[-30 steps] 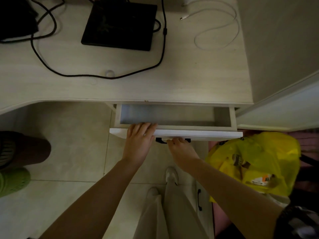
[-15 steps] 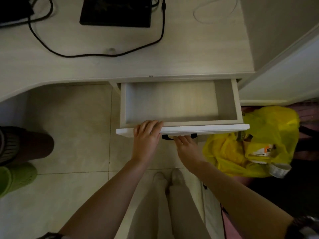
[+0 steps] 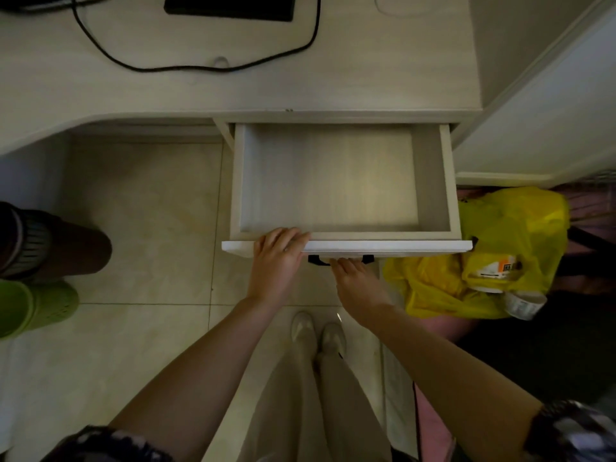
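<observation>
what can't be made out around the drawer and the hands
head view:
- right hand fingertips: tucked under the drawer front, grip unclear
- black handle: mostly behind that hand
- black device: cut off by top edge
- label in yellow bag: too small to read

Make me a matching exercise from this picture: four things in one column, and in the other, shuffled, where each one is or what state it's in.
Things:
1. drawer
2. cable
3. yellow bag
4. right hand

Places or states:
A. lies on the desk
B. grips the black handle
C. pulled out, nothing in it
D. just right of the drawer front

Pairs: 1-C, 2-A, 3-D, 4-B.
</observation>
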A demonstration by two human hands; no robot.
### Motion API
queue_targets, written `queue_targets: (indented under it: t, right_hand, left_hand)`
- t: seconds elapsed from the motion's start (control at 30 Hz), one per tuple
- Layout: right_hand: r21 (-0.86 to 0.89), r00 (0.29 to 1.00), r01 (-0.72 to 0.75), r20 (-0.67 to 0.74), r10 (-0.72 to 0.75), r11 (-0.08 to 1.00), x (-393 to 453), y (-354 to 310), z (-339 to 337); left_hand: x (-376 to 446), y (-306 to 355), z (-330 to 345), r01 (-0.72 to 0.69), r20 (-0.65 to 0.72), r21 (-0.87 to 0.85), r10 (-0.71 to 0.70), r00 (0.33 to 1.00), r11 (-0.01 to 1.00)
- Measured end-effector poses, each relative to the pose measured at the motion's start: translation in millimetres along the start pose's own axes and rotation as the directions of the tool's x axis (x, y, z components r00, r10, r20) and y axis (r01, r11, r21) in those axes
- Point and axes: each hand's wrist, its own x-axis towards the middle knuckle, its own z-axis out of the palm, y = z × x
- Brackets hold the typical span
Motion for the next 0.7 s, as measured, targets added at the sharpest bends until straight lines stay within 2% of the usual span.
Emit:
queue_targets:
  t: [0.5, 0.7]
  right_hand:
    - [0.010, 0.994, 0.010, 0.104, -0.011, 1.000, -22.1, -4.6, 6.9]
    - [0.045, 0.982, 0.033, 0.183, -0.040, 0.998, -33.0, 0.8, -9.3]
  left_hand:
    - [-26.5, 14.4, -9.2, 0.015, 0.046, 0.010, -0.015, 0.999, 1.000]
    - [-25.6, 17.9, -18.8, 0.083, 0.116, -0.037, -0.079, 0.990, 0.996]
